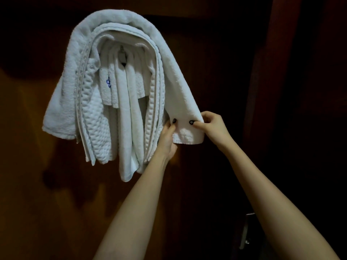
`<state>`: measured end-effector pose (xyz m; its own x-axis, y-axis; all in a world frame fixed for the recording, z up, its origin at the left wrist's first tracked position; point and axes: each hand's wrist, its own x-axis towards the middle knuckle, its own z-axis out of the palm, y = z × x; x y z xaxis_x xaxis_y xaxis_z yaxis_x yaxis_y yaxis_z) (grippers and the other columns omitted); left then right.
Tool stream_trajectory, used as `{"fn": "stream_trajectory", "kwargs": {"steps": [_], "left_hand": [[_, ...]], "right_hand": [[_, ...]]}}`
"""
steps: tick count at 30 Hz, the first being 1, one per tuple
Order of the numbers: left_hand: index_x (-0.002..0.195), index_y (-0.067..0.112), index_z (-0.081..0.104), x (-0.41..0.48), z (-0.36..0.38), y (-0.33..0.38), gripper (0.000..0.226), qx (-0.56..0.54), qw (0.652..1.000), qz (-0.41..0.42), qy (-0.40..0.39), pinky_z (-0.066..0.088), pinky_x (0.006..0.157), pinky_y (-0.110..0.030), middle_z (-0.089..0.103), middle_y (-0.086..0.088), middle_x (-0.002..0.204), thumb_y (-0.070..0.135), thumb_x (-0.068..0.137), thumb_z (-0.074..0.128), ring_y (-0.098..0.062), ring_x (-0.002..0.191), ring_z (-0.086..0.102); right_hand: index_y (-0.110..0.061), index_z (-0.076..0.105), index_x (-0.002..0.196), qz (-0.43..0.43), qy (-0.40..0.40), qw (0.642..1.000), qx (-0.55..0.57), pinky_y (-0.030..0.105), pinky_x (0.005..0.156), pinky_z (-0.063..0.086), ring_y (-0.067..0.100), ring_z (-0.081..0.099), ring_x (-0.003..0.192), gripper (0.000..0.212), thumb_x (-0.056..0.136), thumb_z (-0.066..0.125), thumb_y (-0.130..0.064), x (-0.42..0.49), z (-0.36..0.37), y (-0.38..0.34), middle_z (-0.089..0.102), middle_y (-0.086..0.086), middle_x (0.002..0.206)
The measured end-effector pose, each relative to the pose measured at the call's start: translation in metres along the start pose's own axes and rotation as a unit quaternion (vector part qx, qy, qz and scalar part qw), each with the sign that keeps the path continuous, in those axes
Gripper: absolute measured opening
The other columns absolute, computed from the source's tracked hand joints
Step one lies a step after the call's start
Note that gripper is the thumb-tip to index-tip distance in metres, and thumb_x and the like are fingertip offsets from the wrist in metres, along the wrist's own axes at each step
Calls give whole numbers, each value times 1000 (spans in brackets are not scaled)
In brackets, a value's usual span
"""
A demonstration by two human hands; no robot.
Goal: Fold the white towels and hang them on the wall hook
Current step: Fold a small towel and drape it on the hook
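The white towels (120,102) are hanging in a layered bundle over the wall hook (123,56), filling the area from 12 o'clock round to 9 o'clock. The metal of the hook is peeking out at the top centre of the bundle, between the innermost folds.

An outer terry towel (176,76) is arching over everything else, with one end dropping toward 9 o'clock and the other slanting down toward 3 o'clock. Under it a waffle-weave towel (95,117) is draping in long folds. Smoother folds are hanging at the core, the longest reaching toward 6 o'clock. A small blue mark (108,82) is showing on an inner fold just left of the hook.

Both hands are working at the right-hand end of the outer terry towel, near the middle of the view. The left hand (169,137) is pinching the towel's inner edge, its dark-nailed thumb lying on the front and its fingers going behind. The right hand (213,126) is pinching the outer edge at the same height, thumb on the front and fingers curling round the back. The towel's hem is hanging just below the two thumbs.

Behind everything a dark wooden panel (37,184) is catching dim light. A metal handle (245,233) is glinting at 5 o'clock.
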<state>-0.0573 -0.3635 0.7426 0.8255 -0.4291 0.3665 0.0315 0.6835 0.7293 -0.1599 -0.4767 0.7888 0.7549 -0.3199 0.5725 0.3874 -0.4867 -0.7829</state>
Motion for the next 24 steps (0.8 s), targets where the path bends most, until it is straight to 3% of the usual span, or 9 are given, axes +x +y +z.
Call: {"fn": "stream_trajectory", "kwargs": {"steps": [2, 6, 10, 14, 17, 19, 21, 24], "left_hand": [[139, 9, 43, 5, -1, -3, 39, -32, 999, -35, 17, 45, 101, -46, 55, -18, 133, 14, 100, 42, -30, 122, 53], [134, 11, 50, 9, 7, -9, 39, -9, 997, -58, 44, 53, 86, -40, 61, -16, 126, 23, 97, 49, -27, 113, 59], [134, 10, 51, 7, 12, -14, 38, 3, 995, -66, 76, 44, 102, -48, 58, -17, 130, 21, 98, 48, -31, 122, 54], [134, 6, 50, -2, 11, -14, 37, 4, 986, -120, 112, 41, 106, -47, 55, -19, 134, 9, 99, 40, -32, 124, 52], [141, 11, 41, -25, 1, -9, 42, 150, 976, -107, 113, 37, 110, -43, 50, -8, 139, 15, 100, 41, -24, 128, 47], [136, 17, 47, -50, -11, -4, 36, 243, 962, -99, 74, 38, 108, -41, 54, -2, 131, 22, 100, 42, -17, 119, 50], [117, 17, 57, -75, -21, 5, 23, 315, 942, -111, 39, 45, 93, -32, 58, -6, 112, 21, 99, 45, -17, 101, 55], [110, 16, 60, -107, -27, 29, 18, 403, 912, -61, 50, 52, 74, -28, 64, -5, 101, 14, 98, 48, -19, 91, 63]], "right_hand": [[-20, 66, 92, 5, -4, 999, -32, 22, 66, 49, 6, 64, 76, 15, 81, 72, -12, 0, 2, 1, 66, -5, 88], [-19, 62, 116, -7, -6, 992, -123, 22, 63, 43, 10, 58, 86, 39, 79, 73, -26, 4, 10, -2, 60, -4, 100], [-11, 59, 90, -40, 14, 982, -182, 33, 63, 46, 19, 59, 80, 17, 79, 69, -20, 6, 21, -5, 61, 4, 89], [-15, 43, 93, -103, 57, 969, -216, 34, 53, 45, 19, 57, 71, 21, 78, 56, -10, -4, 35, 6, 57, 0, 83], [-22, 38, 103, -138, 42, 967, -211, 31, 48, 47, 15, 60, 68, 25, 87, 50, -7, -13, 43, 18, 56, -5, 80], [-27, 37, 126, -128, 7, 972, -198, 23, 54, 48, 11, 61, 77, 41, 91, 48, -8, -18, 49, 22, 59, -5, 93], [-26, 28, 145, -100, -40, 975, -194, 24, 60, 48, 14, 61, 83, 57, 94, 49, -11, -20, 57, 22, 62, 0, 105], [-27, 26, 149, -84, -95, 983, -135, 35, 79, 55, 25, 64, 103, 60, 95, 54, -25, -26, 67, 18, 63, 7, 122]]}}
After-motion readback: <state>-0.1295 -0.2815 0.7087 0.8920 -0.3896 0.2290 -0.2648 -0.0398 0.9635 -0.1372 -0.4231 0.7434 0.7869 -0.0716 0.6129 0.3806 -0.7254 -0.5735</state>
